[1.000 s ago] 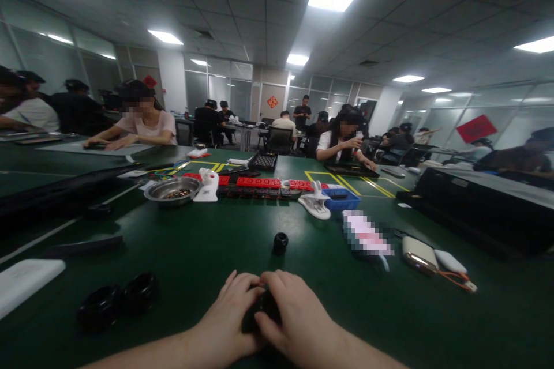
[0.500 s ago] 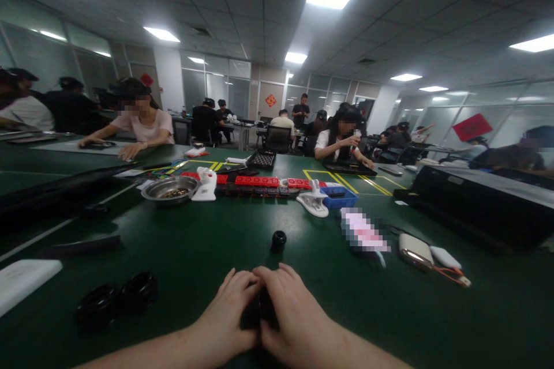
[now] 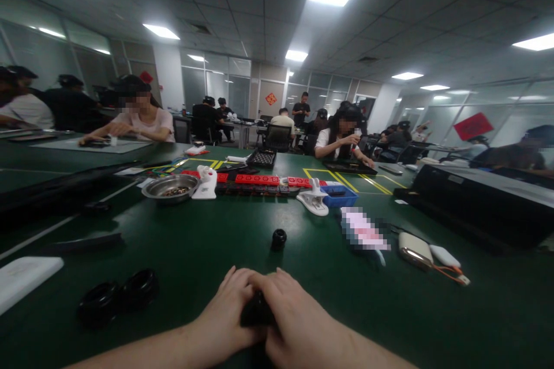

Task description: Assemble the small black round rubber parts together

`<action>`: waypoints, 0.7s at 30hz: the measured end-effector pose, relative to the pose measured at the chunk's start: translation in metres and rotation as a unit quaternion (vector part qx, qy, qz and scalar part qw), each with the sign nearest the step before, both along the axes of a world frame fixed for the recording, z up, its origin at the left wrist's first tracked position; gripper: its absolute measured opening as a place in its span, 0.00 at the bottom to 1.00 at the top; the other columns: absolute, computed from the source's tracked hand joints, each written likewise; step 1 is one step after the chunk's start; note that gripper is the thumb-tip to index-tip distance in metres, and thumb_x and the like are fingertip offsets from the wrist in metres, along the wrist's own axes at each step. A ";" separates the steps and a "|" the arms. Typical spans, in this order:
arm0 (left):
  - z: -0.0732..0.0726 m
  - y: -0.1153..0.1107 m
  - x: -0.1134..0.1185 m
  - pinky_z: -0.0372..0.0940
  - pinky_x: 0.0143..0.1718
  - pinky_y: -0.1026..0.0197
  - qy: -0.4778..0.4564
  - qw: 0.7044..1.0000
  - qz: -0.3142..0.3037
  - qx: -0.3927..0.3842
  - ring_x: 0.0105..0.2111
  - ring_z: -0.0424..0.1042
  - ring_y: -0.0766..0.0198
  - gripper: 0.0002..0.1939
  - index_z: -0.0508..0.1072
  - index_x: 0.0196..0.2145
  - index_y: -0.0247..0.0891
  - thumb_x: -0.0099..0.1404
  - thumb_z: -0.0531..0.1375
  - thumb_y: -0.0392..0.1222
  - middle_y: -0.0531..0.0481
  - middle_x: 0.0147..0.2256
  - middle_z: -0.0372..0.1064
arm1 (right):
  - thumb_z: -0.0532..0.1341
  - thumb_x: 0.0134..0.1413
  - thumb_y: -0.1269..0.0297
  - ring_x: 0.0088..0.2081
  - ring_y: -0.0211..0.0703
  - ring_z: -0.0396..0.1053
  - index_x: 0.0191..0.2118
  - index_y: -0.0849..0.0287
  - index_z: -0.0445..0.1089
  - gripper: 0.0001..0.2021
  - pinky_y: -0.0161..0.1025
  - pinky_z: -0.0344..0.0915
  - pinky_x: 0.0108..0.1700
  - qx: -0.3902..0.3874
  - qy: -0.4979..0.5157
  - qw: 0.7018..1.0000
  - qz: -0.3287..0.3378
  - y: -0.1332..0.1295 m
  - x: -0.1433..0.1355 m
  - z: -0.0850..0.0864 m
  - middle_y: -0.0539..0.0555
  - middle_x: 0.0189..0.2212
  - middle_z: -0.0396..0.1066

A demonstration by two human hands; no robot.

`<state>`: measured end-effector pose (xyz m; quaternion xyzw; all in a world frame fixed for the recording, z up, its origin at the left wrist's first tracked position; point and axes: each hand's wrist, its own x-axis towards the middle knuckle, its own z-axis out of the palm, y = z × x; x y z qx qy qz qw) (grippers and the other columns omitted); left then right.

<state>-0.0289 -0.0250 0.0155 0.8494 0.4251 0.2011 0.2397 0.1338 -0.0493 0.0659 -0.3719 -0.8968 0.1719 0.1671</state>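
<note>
Two black rings [image 3: 122, 298] sit side by side at lower left on the green worktop [image 3: 186, 253]; at bottom centre, the left hand [image 3: 231, 305] clamps a dark piece [image 3: 257, 312] (mostly hidden), the right hand's [image 3: 294, 311] grip closed round it too.

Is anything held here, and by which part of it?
The left hand and right hand hold a dark object between them, hiding most of it; which part they grip cannot be told.
</note>
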 end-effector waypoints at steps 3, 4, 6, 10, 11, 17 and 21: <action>-0.001 0.000 -0.001 0.39 0.56 0.41 0.009 1.000 -0.001 0.001 0.50 0.58 0.50 0.26 0.66 0.46 0.45 0.47 0.61 0.38 0.48 0.47 0.62 | 0.56 0.41 0.71 0.51 0.48 0.56 0.54 0.62 0.54 0.29 0.46 0.45 0.57 0.019 0.017 0.999 -0.035 -0.002 0.000 -0.001 0.57 0.51 0.59; -0.002 0.000 -0.001 0.39 0.56 0.40 0.014 1.000 0.000 0.004 0.50 0.58 0.50 0.26 0.66 0.46 0.44 0.46 0.61 0.38 0.47 0.47 0.61 | 0.57 0.43 0.68 0.51 0.49 0.56 0.54 0.62 0.54 0.28 0.46 0.47 0.56 0.032 0.015 0.997 -0.061 -0.002 -0.001 -0.003 0.58 0.51 0.60; -0.003 0.001 -0.001 0.39 0.56 0.40 0.016 1.000 0.000 0.011 0.50 0.58 0.49 0.26 0.67 0.45 0.43 0.46 0.62 0.40 0.47 0.47 0.61 | 0.58 0.46 0.62 0.47 0.51 0.59 0.53 0.62 0.56 0.27 0.48 0.53 0.51 0.052 -0.003 0.993 -0.109 -0.001 -0.002 -0.009 0.59 0.48 0.62; -0.004 0.001 0.000 0.40 0.56 0.42 0.000 1.000 0.008 0.007 0.49 0.59 0.51 0.24 0.67 0.44 0.44 0.46 0.62 0.40 0.48 0.46 0.61 | 0.56 0.48 0.65 0.40 0.50 0.63 0.48 0.61 0.61 0.18 0.46 0.59 0.44 0.058 -0.069 0.991 -0.104 0.003 -0.004 -0.015 0.58 0.41 0.66; -0.004 0.001 0.001 0.41 0.56 0.43 -0.001 1.000 0.013 0.005 0.49 0.59 0.52 0.23 0.67 0.43 0.44 0.46 0.61 0.39 0.49 0.46 0.62 | 0.55 0.47 0.68 0.41 0.49 0.62 0.47 0.60 0.61 0.18 0.45 0.58 0.45 0.057 -0.073 0.993 -0.075 0.003 -0.004 -0.015 0.57 0.41 0.66; -0.006 0.003 0.000 0.40 0.56 0.43 -0.002 1.000 0.016 0.004 0.49 0.59 0.52 0.25 0.67 0.44 0.46 0.45 0.61 0.38 0.49 0.46 0.62 | 0.55 0.41 0.69 0.50 0.50 0.57 0.53 0.61 0.55 0.28 0.47 0.46 0.56 0.076 -0.019 0.997 -0.019 0.002 -0.002 -0.008 0.57 0.50 0.60; -0.006 0.003 0.000 0.39 0.56 0.43 0.004 1.000 0.010 -0.002 0.50 0.58 0.52 0.23 0.68 0.43 0.45 0.45 0.61 0.38 0.49 0.46 0.62 | 0.56 0.47 0.65 0.40 0.53 0.62 0.49 0.62 0.61 0.21 0.48 0.58 0.43 0.087 -0.083 0.988 -0.100 0.005 -0.004 -0.012 0.59 0.41 0.68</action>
